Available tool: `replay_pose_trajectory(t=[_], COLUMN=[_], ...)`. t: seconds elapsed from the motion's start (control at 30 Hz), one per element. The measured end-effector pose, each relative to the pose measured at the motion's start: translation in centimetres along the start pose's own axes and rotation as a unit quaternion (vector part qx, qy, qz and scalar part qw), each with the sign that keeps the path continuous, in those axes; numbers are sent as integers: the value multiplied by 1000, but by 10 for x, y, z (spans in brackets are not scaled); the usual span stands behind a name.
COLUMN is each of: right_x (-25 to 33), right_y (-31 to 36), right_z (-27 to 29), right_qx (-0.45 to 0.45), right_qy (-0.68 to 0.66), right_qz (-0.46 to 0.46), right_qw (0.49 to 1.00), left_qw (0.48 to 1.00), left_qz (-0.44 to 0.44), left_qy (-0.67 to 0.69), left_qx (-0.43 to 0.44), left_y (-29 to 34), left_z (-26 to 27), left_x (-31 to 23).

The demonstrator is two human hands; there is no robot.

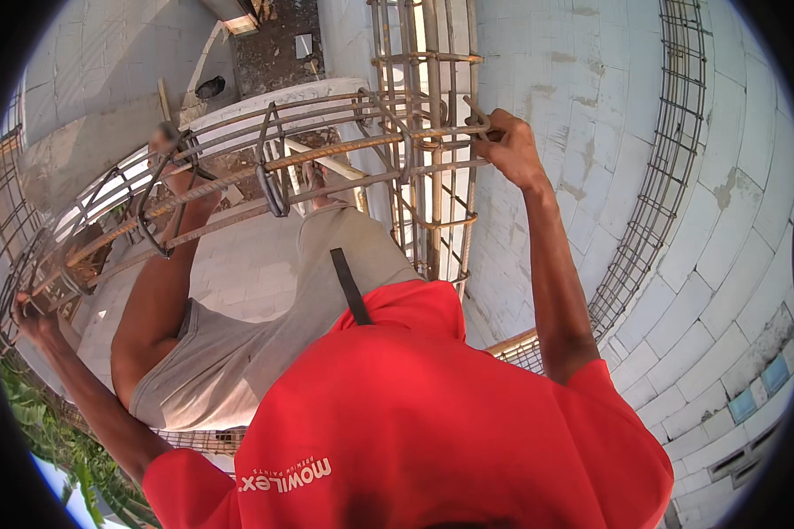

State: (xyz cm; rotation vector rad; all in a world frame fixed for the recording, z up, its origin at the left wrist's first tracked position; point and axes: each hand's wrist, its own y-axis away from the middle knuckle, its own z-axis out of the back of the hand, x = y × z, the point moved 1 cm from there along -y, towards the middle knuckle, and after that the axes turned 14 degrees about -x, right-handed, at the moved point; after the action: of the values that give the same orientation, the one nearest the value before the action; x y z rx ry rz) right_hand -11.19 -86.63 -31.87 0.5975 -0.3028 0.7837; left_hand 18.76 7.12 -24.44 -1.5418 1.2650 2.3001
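Note:
A horizontal cage of steel rebar (304, 160), tied with square stirrups, runs across in front of me. At its right end my right hand (510, 145) has its fingers curled around a bent bar end (476, 122), beside an upright rebar column (434, 194). Far to the left, my left hand (37, 319) grips the cage's other end, where several bars crowd together; its fingertips are partly hidden. Several loose-looking stirrups, one of them a dark stirrup (272, 167), hang around the long bars between my hands.
A pale block wall (573, 132) rises on the right, with a long narrow rebar cage (666, 167) against it. My bare legs and grey shorts (326, 264) show beneath the bars. Rubble-strewn ground (282, 53) lies far below. Green leaves (57, 432) fill the lower left.

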Motion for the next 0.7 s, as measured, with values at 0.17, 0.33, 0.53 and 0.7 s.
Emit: replay_pose_trajectory(t=[0.17, 0.33, 0.53, 0.7], right_x=[2, 3, 35, 79], right_y=[-14, -15, -31, -50], right_z=[11, 9, 41, 33], right_qx=[37, 52, 171, 115], right_qy=[10, -2, -58, 152], right_qz=[24, 41, -115, -86], right_qw=[999, 998, 977, 978], left_qw=[998, 998, 992, 997], left_qz=[-44, 7, 88, 35], left_qy=[32, 55, 43, 29], left_qx=[-20, 11, 84, 64], left_y=[-43, -103, -142, -133], left_z=[3, 58, 77, 66], left_x=[-11, -24, -15, -4])
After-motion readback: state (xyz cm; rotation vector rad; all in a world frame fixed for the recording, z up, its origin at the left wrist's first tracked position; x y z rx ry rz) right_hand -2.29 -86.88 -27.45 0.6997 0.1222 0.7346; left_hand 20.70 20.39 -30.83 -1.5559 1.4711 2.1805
